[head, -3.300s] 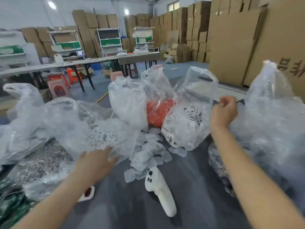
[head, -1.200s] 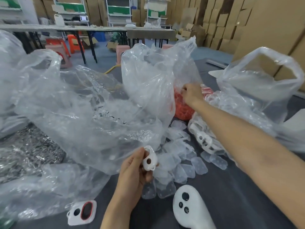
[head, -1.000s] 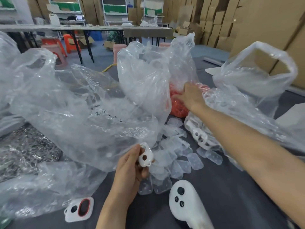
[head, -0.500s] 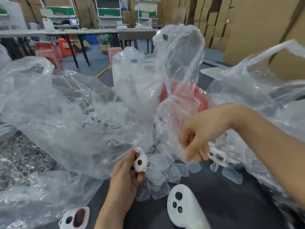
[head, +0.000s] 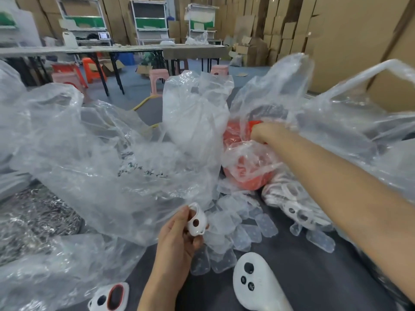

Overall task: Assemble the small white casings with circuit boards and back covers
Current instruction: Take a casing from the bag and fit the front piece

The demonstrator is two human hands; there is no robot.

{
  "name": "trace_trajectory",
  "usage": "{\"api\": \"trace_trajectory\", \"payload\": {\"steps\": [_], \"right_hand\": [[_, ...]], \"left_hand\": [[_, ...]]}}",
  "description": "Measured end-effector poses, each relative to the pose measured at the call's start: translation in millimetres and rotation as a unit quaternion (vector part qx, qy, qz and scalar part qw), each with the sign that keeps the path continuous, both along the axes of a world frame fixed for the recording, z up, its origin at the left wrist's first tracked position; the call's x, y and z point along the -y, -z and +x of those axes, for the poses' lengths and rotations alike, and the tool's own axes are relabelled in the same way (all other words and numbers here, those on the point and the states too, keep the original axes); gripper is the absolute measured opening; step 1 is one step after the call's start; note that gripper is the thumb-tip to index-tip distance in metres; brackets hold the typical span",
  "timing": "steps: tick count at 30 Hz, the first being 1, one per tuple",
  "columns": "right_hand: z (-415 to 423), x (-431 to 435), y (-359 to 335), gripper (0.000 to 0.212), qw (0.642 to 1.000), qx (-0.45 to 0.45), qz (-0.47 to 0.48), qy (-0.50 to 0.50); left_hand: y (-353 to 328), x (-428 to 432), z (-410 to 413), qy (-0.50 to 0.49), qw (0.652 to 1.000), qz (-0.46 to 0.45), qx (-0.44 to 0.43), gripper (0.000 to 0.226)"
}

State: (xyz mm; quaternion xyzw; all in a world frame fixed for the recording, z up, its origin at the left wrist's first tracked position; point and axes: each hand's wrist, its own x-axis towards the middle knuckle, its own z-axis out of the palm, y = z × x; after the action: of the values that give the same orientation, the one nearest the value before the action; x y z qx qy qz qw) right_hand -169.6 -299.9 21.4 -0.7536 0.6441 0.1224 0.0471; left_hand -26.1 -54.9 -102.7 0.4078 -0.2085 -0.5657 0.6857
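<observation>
Crowding the tabletop, crumpled clear bags hem both arms in. Left hand pinches a small white casing beside translucent covers; right hand is sunk in the orange-parts bag, its grip hidden. Bare room shows only beside the white controller.

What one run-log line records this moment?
left hand: holds small white plastic casing | right hand: in clear plastic bag of orange parts | right fingers: hidden

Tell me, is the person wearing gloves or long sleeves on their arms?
No. The left hand and the right hand wear no gloves, and no rings show on the fingers in view. The left forearm and the right forearm are uncovered as far as the picture reaches: no sleeves, no watch, no bands.
</observation>
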Motion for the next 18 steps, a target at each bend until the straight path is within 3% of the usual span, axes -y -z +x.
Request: {"api": "trace_trajectory", "payload": {"steps": [3, 6, 10, 13, 16, 18], "right_hand": [[-1.2, -1.9, -0.3, 0.041, 0.999, 0.040, -0.017, 0.021], [-0.2, -7.2, 2.0, 0.010, 0.989, 0.096, -0.110, 0.002], [-4.2, -9.0, 1.3, 0.017, 0.970, 0.175, -0.169, 0.001], [-13.6, -15.4, -4.8, 0.022, 0.926, 0.272, -0.260, 0.037], [-24.4, -40.9, -23.4, 0.019, 0.854, 0.367, -0.364, 0.055], [-30.7, -72.4, -33.9, 0.016, 0.794, 0.477, -0.373, 0.059]], "left_hand": [[-0.2, 0.6, -0.5, -0.003, 1.000, 0.001, -0.004, 0.022], [2.2, 2.2, -0.4, -0.006, 1.000, 0.009, 0.005, 0.023], [4.0, 1.9, 0.7, -0.007, 1.000, 0.004, 0.011, 0.027], [5.0, 1.4, 0.9, -0.015, 1.000, -0.001, 0.010, 0.026], [4.0, 1.3, 1.0, -0.002, 1.000, -0.016, 0.017, 0.018], [1.6, -0.5, 0.7, 0.000, 1.000, -0.025, 0.016, 0.018]]}}
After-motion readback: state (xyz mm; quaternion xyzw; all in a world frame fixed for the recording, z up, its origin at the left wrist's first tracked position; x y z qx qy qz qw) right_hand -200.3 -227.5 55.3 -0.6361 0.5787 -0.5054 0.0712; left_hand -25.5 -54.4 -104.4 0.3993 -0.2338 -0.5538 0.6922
